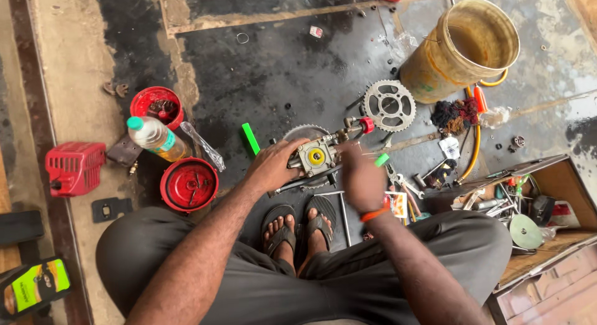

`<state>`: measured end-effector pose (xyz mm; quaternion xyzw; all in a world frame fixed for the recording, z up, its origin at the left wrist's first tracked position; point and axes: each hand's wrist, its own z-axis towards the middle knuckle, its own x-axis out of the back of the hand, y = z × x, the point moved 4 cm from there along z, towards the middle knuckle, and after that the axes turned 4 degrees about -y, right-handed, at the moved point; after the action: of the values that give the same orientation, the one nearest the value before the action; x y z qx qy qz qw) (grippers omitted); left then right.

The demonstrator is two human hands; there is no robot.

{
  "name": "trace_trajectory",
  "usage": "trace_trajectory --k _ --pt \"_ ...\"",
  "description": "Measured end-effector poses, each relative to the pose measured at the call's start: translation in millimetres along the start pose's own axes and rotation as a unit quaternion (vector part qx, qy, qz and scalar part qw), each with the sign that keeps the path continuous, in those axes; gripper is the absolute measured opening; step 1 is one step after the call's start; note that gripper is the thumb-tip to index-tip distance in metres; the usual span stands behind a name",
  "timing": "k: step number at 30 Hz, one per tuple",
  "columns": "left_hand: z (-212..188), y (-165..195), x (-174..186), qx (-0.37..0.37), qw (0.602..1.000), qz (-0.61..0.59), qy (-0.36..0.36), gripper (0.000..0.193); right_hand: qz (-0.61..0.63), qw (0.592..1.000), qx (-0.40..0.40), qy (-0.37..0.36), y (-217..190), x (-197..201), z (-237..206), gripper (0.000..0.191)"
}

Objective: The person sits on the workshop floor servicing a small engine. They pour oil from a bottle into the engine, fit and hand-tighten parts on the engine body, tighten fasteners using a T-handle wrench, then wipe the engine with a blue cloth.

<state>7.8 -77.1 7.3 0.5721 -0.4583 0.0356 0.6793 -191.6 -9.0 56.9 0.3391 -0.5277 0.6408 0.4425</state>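
While our left hand (272, 166) clasps the small engine assembly (316, 156) on the floor beyond our feet, our right hand (360, 179) grips a blurred green-handled tool (381, 159) against it. We judge the tool could slip, scattering the loose sprocket (389, 105) nearby.

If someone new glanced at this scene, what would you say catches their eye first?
Most likely the small metal engine part with a yellow centre on the dark floor, steadied by the left hand while the blurred right hand works on it with a green-handled tool. Next come the toothed sprocket just beyond and the big yellowish bucket at upper right. On the left sit two red round containers and a plastic bottle.
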Motion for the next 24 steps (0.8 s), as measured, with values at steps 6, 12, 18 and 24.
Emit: trace_trajectory --k 6,12,18,24 --pt "2 1 -4 0.017 1.000 -0.019 -0.019 0.075 0.283 0.906 -0.258 0.180 155 -24 7 0.019" --pt "3 6 -1 0.023 0.999 -0.016 -0.017 0.078 0.086 0.933 -0.343 -0.060 176 -94 18 0.031" --pt "4 6 0 0.033 0.999 -0.005 -0.016 0.079 0.089 0.925 -0.325 -0.172 164 -126 35 0.050" --pt "5 4 3 0.034 0.999 -0.017 -0.022 0.075 0.015 0.958 -0.212 -0.192 164 -149 65 0.069"
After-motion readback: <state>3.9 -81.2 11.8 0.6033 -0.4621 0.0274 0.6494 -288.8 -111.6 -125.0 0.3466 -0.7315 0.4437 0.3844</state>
